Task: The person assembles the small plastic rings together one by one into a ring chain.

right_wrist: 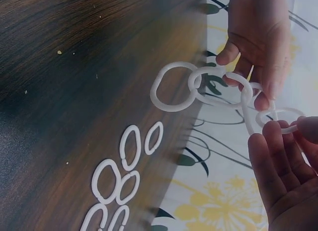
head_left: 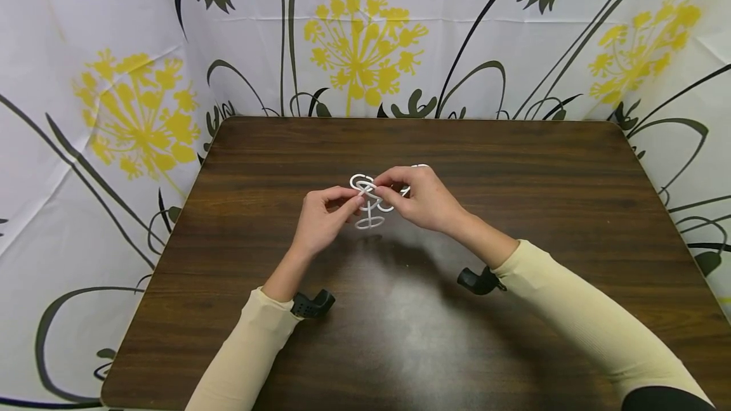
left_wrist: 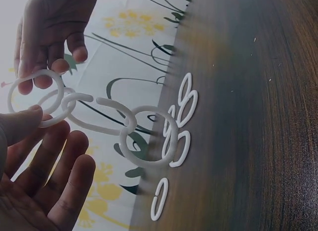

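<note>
Head view: a dark wooden table [head_left: 514, 208] stands against a white curtain printed with yellow flowers [head_left: 365, 43]. Above the table's middle, the left hand [head_left: 322, 221] and the right hand [head_left: 422, 198] meet, both pinching a chain of white plastic rings [head_left: 371, 198]. The chain's free end hangs between the hands. Both forearms wear cream sleeves [head_left: 577, 309].

Left wrist view: the left hand [left_wrist: 37, 176] has its thumb pressed on a ring at one end of the chain of white plastic rings [left_wrist: 102, 119], its other fingers fairly straight below. The right hand [left_wrist: 49, 32] grips the end ring from above with curled fingers. Loose white rings [left_wrist: 181, 121] lie on the table [left_wrist: 258, 116] beyond.

Right wrist view: the right hand [right_wrist: 285, 166] pinches the chain's end ring, while the left hand [right_wrist: 258, 37] pinches the neighbouring links. The chain [right_wrist: 213, 87] runs in the air from the hands towards the table [right_wrist: 74, 67]. Loose white rings [right_wrist: 124, 171] lie on the table near its edge.
</note>
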### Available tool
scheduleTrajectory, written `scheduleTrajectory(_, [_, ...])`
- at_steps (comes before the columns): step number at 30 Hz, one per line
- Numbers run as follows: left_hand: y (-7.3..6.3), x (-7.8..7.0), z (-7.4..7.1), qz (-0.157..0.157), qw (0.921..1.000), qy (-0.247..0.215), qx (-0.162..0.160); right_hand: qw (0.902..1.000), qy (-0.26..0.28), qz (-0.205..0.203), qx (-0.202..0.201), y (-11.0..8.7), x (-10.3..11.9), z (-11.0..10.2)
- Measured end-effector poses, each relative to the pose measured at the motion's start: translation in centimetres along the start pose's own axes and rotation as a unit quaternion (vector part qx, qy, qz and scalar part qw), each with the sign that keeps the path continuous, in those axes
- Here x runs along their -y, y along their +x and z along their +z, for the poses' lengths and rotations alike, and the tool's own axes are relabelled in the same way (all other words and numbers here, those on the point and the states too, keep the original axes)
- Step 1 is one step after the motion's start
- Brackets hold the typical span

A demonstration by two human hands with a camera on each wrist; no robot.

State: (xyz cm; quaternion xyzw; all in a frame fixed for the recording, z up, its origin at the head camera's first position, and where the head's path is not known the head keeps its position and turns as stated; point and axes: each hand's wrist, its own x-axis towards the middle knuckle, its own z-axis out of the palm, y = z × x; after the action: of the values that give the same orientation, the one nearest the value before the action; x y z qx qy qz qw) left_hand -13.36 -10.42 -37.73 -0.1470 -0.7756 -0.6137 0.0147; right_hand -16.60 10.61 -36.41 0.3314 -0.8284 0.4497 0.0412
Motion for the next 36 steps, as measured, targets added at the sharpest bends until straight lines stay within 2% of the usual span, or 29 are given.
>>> scheduleTrajectory(5, [-0.06, 0.09, 0.04, -0.006, 1.0000, -0.001, 0.003, 0.9999, 0.001, 0.002, -0.015, -0.05, -0.12, 0.13])
scheduleTrajectory(12, [-0.17, 0.13, 0.00, -0.010, 0.9999, -0.003, 0.006, 0.9988, -0.003, 0.027, -0.039, 0.08, -0.45, 0.10])
scheduleTrajectory(20, [-0.18, 0.36, -0.19, -0.015, 0.9999, 0.001, 0.000, 0.9959, 0.025, 0.048, -0.072, 0.30, -0.90, -0.20])
scheduleTrajectory(28, [-0.24, 0.48, -0.28, -0.011, 0.9998, 0.017, 0.001, 0.9880, 0.100, 0.087, -0.079, 0.61, -0.84, -0.08])
scheduleTrajectory(32, [-0.26, 0.50, -0.28, -0.012, 0.9996, 0.025, 0.004, 0.9847, 0.121, 0.100, -0.076, 0.76, -0.87, 0.13])
scheduleTrajectory(36, [-0.32, 0.63, -0.33, -0.010, 0.9996, 0.026, 0.009, 0.9766, 0.157, 0.130, -0.070, 0.88, -0.86, 0.36])
